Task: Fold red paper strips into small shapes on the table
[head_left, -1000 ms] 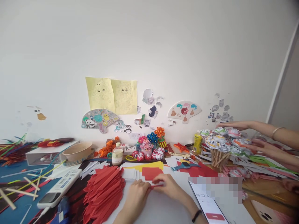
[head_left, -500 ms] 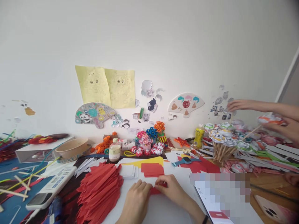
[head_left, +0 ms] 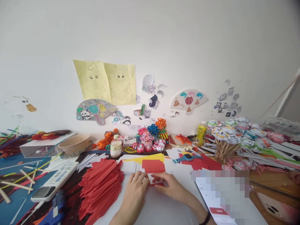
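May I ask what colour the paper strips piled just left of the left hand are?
The piled paper strips are red, seen best in the head view.

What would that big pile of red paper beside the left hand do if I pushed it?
The red paper pile would probably slide and spread, because its pieces overlap with their ends sticking out unevenly. Each piece is likely light, being paper, and maybe slightly stiff, since the edges look straight and crisp.
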Tool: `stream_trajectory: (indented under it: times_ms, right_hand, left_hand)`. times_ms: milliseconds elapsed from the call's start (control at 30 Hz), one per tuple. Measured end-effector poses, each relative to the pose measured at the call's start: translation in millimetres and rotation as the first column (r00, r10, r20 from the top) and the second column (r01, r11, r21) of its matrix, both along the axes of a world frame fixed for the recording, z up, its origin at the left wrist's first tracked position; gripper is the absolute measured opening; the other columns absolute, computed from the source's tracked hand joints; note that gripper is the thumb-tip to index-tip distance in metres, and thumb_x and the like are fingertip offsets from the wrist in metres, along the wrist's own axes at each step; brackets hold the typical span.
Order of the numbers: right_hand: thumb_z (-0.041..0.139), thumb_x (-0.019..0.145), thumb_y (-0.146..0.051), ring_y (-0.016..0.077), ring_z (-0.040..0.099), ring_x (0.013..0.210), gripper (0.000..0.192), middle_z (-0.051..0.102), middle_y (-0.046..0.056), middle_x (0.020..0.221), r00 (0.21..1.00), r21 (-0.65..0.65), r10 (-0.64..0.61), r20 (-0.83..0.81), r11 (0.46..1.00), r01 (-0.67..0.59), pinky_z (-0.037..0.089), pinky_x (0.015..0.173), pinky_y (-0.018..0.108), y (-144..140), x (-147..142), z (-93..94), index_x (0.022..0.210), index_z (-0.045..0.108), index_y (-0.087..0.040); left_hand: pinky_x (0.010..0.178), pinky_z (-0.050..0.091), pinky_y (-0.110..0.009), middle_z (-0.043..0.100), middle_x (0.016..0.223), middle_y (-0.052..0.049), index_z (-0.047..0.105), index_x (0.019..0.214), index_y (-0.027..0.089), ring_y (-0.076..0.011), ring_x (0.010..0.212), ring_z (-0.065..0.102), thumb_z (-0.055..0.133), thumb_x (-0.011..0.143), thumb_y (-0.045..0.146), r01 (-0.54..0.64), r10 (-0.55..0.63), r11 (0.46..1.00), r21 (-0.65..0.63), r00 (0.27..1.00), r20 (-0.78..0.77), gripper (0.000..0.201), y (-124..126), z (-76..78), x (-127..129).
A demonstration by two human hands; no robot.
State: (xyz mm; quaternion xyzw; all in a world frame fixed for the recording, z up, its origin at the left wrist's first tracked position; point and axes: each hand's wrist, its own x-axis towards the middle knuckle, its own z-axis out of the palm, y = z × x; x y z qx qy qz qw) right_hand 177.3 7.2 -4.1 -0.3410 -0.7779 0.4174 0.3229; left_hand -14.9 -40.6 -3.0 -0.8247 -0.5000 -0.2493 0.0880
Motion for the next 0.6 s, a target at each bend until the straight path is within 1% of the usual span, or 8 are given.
stream_trajectory:
  times_ms: [67, 100, 200, 267, 367, 433, 533, 600]
  right_hand:
    - [0.066, 0.079, -0.037, 0.0231, 0.061, 0.095, 0.048, 0.067, 0.009, 0.103, 0.999, -0.045, 0.032, -0.037, 0.998, -0.034, 0.048, 0.087, 0.036, -1.0, 0.5, 1.4, 0.124, 0.057, -0.021]
    - [0.066, 0.079, -0.038, 0.0228, 0.061, 0.094, 0.050, 0.067, 0.008, 0.103, 0.998, -0.055, 0.049, -0.046, 0.997, -0.052, 0.048, 0.086, 0.036, -1.2, 0.7, 1.4, 0.125, 0.056, -0.021]
    - [0.067, 0.079, -0.038, 0.0224, 0.061, 0.091, 0.051, 0.068, 0.009, 0.103, 0.995, -0.077, 0.092, -0.045, 0.992, -0.095, 0.048, 0.082, 0.035, -1.0, 0.9, -0.5, 0.125, 0.056, -0.021]
    - [0.067, 0.078, -0.038, 0.0216, 0.060, 0.089, 0.052, 0.068, 0.009, 0.104, 0.995, -0.093, 0.098, -0.037, 0.991, -0.101, 0.048, 0.079, 0.034, -1.0, 0.7, -1.3, 0.126, 0.055, -0.021]
    - [0.067, 0.077, -0.040, 0.0185, 0.058, 0.081, 0.053, 0.068, 0.008, 0.107, 0.994, -0.108, 0.103, -0.032, 0.989, -0.106, 0.047, 0.071, 0.030, -2.0, -0.1, 1.2, 0.126, 0.056, -0.023]
    - [0.065, 0.079, -0.042, 0.0156, 0.056, 0.072, 0.052, 0.069, 0.007, 0.105, 0.990, -0.117, 0.140, -0.027, 0.983, -0.142, 0.045, 0.065, 0.027, -3.6, -0.8, 4.7, 0.126, 0.056, -0.024]
    - [0.062, 0.081, -0.043, 0.0124, 0.053, 0.062, 0.051, 0.071, 0.004, 0.096, 0.981, -0.132, 0.192, -0.019, 0.972, -0.193, 0.042, 0.059, 0.025, -6.7, -1.6, 9.2, 0.128, 0.054, -0.025]
    - [0.064, 0.079, -0.042, 0.0118, 0.053, 0.059, 0.054, 0.071, 0.004, 0.094, 0.984, -0.146, 0.180, -0.011, 0.973, -0.180, 0.042, 0.056, 0.024, -8.2, -1.7, 10.5, 0.129, 0.053, -0.025]
  left_hand:
    - [0.081, 0.036, -0.037, 0.062, 0.100, -0.003, 0.058, 0.086, 0.019, -0.0233, 0.093, 0.051, 0.053, 0.079, 0.002, 0.035, -0.034, 0.998, 0.059, 0.999, -0.029, 0.019, 1.0, -1.5, -2.3]
    - [0.082, 0.035, -0.038, 0.062, 0.101, -0.003, 0.058, 0.087, 0.019, -0.0234, 0.094, 0.050, 0.053, 0.079, 0.002, 0.050, -0.047, 0.995, 0.085, 0.998, -0.040, 0.020, 1.2, -2.1, -3.0]
    - [0.084, 0.034, -0.037, 0.062, 0.101, -0.003, 0.058, 0.087, 0.019, -0.0226, 0.094, 0.050, 0.051, 0.081, 0.002, 0.084, -0.075, 0.986, 0.144, 0.995, -0.063, 0.020, 0.4, -2.3, -3.4]
    - [0.085, 0.033, -0.037, 0.062, 0.101, -0.003, 0.058, 0.087, 0.020, -0.0222, 0.094, 0.050, 0.048, 0.083, 0.003, 0.097, -0.085, 0.979, 0.179, 0.993, -0.076, 0.020, -0.9, -1.2, -2.9]
    - [0.088, 0.031, -0.038, 0.063, 0.101, -0.003, 0.060, 0.090, 0.021, -0.0223, 0.095, 0.051, 0.045, 0.087, 0.006, 0.107, -0.089, 0.966, 0.233, 0.992, -0.087, 0.021, -3.3, 1.9, -2.4]
    - [0.090, 0.030, -0.038, 0.064, 0.103, -0.003, 0.061, 0.095, 0.022, -0.0223, 0.097, 0.051, 0.043, 0.090, 0.008, 0.122, -0.096, 0.964, 0.238, 0.988, -0.117, 0.024, -5.3, 4.5, -2.5]
    - [0.092, 0.030, -0.038, 0.064, 0.108, -0.004, 0.061, 0.103, 0.024, -0.0221, 0.101, 0.051, 0.040, 0.092, 0.008, 0.148, -0.111, 0.967, 0.207, 0.978, -0.178, 0.029, -8.9, 8.1, -2.7]
    - [0.093, 0.030, -0.038, 0.064, 0.108, -0.004, 0.061, 0.107, 0.025, -0.0218, 0.102, 0.052, 0.039, 0.091, 0.007, 0.144, -0.110, 0.972, 0.184, 0.976, -0.187, 0.032, -11.1, 9.8, -2.5]
